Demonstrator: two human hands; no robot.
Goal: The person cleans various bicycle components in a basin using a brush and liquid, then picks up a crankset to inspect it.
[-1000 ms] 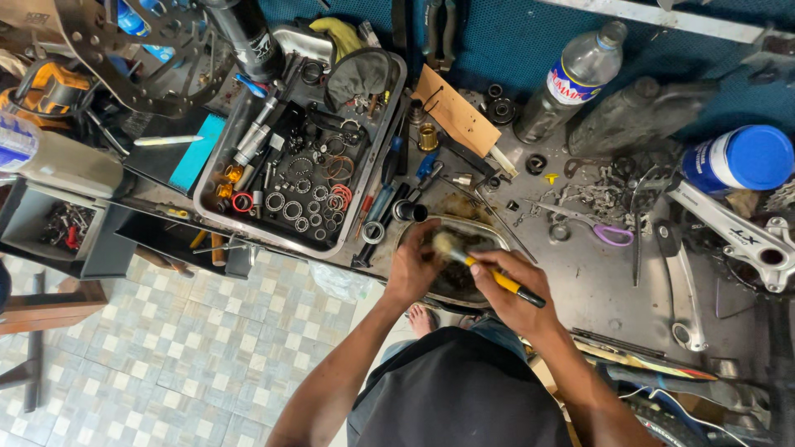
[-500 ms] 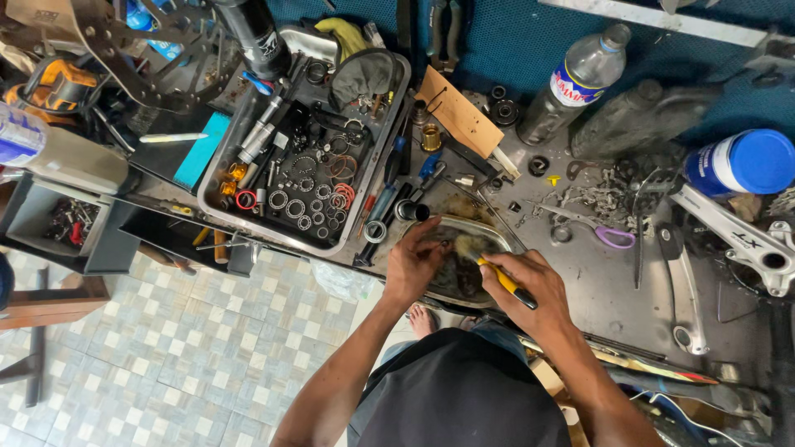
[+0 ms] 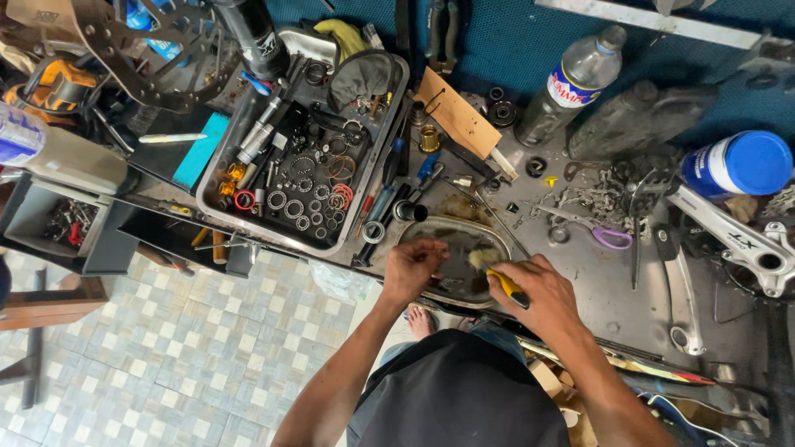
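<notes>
Left hand (image 3: 414,269) shifted over pan (image 3: 451,228) | held part hidden | right hand (image 3: 534,290) holds brush (image 3: 497,273)

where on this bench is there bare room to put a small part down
Barest patch: grey benchtop between the right hand and the crank arm, below the purple-handled scissors. A smaller gap lies left of the oval pan. The parts tray, the chain pile and the back row of bottles are crowded.
</notes>
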